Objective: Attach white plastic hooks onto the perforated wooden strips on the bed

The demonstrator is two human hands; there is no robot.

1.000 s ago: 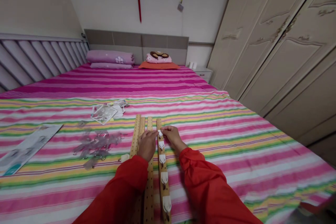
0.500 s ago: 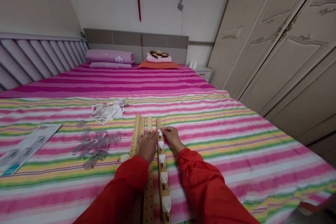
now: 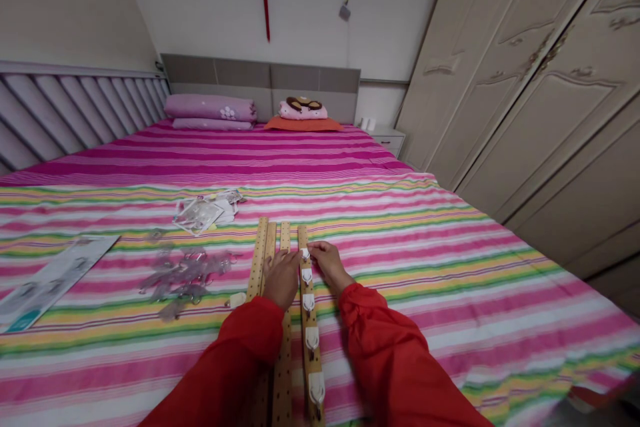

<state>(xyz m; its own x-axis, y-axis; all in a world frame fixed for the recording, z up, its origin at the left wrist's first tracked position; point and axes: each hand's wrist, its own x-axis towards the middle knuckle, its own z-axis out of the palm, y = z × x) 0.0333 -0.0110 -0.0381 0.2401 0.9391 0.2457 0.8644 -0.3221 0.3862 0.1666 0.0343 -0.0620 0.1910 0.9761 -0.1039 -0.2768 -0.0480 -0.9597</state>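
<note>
Several long wooden strips with rows of holes lie side by side on the striped bedspread. The rightmost strip (image 3: 310, 320) carries several white hooks along its length. My left hand (image 3: 281, 278) and my right hand (image 3: 327, 264) meet at the topmost white hook (image 3: 305, 255); both pinch at it with bent fingers. My left hand also rests on the neighbouring strip (image 3: 283, 360). Both arms wear red sleeves.
A heap of clear plastic hooks (image 3: 185, 276) lies left of the strips, with torn clear packets (image 3: 205, 211) beyond it and a printed card (image 3: 47, 280) at far left. Pillows (image 3: 210, 109) sit at the headboard. A wardrobe (image 3: 530, 80) stands on the right.
</note>
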